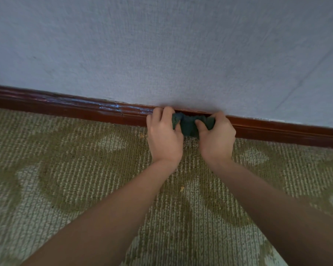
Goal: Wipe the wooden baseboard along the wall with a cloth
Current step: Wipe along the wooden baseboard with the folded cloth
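Two bare forearms reach forward over a ribbed, looped-pile carpet (69,189) in olive green with pale rounded patches, a small tan crumb (181,188) lying between them. The left hand (164,137) and right hand (216,138) sit side by side, fingers curled over and thumbs pinching a bunched, nubbly dark green cloth (188,124) between them. The cloth is pressed against the glossy reddish-brown moulded wooden baseboard (85,110), scuffed pale left of the hands, which runs below a grey-blue finely textured wall (161,54).
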Action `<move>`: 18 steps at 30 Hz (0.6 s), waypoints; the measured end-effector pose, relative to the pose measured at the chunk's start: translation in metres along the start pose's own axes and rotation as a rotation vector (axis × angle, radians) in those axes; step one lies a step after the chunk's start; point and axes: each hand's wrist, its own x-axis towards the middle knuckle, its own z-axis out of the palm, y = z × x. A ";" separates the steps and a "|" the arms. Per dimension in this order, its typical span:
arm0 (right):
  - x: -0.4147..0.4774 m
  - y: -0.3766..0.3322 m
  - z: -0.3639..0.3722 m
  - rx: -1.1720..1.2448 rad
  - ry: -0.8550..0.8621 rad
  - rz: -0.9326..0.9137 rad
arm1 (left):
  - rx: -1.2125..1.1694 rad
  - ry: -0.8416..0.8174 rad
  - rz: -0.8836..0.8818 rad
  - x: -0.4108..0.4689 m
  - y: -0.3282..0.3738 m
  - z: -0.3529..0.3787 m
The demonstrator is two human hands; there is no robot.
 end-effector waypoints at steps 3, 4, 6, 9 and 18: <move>0.002 -0.002 0.003 0.117 -0.019 0.086 | 0.031 -0.017 0.044 0.000 -0.001 0.001; 0.003 -0.003 0.003 0.149 -0.019 0.109 | 0.018 -0.016 0.031 0.000 -0.001 0.002; 0.004 -0.002 0.002 0.225 -0.008 0.150 | -0.032 0.008 -0.037 0.001 -0.001 0.003; 0.005 -0.005 0.005 0.279 0.022 0.199 | -0.109 0.045 -0.150 0.005 -0.004 0.001; 0.008 0.001 0.009 0.150 0.075 0.105 | -0.179 0.047 -0.189 0.004 -0.002 0.004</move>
